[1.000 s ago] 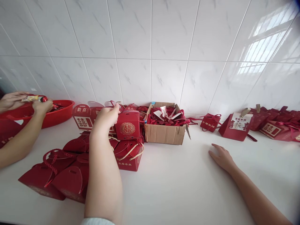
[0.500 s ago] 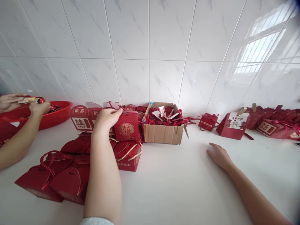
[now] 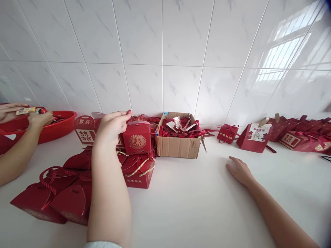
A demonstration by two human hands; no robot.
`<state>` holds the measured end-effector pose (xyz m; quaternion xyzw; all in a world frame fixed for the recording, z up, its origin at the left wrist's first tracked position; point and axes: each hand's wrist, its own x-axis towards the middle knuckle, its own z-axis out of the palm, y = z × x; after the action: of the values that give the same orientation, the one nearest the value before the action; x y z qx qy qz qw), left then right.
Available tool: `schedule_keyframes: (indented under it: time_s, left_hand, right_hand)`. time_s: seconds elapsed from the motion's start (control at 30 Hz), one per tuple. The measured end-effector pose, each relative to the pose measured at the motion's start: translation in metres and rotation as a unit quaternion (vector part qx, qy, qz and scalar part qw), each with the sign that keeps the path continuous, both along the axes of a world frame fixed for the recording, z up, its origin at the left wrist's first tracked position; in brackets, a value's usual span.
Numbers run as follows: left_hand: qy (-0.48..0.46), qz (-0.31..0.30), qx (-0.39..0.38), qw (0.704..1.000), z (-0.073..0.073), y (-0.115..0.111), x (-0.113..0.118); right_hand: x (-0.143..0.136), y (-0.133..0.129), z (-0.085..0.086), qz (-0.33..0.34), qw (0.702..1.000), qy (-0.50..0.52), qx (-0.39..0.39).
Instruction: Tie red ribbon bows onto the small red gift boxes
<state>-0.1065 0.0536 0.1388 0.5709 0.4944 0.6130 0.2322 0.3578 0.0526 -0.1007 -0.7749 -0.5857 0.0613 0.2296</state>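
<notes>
At the left of centre, my left hand (image 3: 112,125) is raised beside a small red gift box (image 3: 138,139) with a round gold emblem. Its thumb and fingers pinch a thin red cord (image 3: 129,112) above that box; where the cord runs lower down is hidden. Under the emblem box sits another red gift box (image 3: 138,172) with a twisted gold cord. More red boxes (image 3: 71,201) with rope handles stand in front and to the left, partly covered by my forearm. My right hand (image 3: 239,170) lies on the white table with its fingers stretched out, holding nothing.
An open cardboard box (image 3: 178,148) of red ribbons and tags stands against the tiled wall. Red favour boxes (image 3: 254,137) line the right side. At far left, another person's hands (image 3: 38,119) hold wrapped sweets over a red basin (image 3: 60,129).
My left hand has risen slightly, with the red cord now showing at its fingertips. My right hand stays resting on the table. The whole view has shifted a little.
</notes>
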Motion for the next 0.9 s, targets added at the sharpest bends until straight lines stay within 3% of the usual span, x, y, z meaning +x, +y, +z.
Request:
schedule_keyframes:
  time_s: [0.1, 0.2, 0.47, 0.63, 0.9]
  left_hand:
    - [-0.074, -0.115, -0.004, 0.991, 0.008, -0.009, 0.006]
    - [-0.164, -0.210, 0.043, 0.963, 0.014, -0.014, 0.018]
    - [-0.087, -0.223, 0.168, 0.956, 0.026, -0.054, 0.061]
    - [-0.020, -0.257, 0.071, 0.963, 0.027, -0.075, 0.072]
    - [0.099, -0.353, -0.055, 0.929, 0.016, -0.080, 0.104]
  right_hand:
    - [0.000, 0.000, 0.000, 0.000, 1.000, -0.002, 0.003]
    - [0.000, 0.000, 0.000, 0.000, 1.000, -0.004, 0.006]
    - [-0.003, -0.002, 0.004, -0.001, 1.000, -0.002, -0.002]
    - [-0.003, -0.002, 0.005, 0.002, 1.000, -0.001, -0.001]
    - [-0.005, -0.003, 0.008, -0.003, 1.000, 0.007, -0.003]
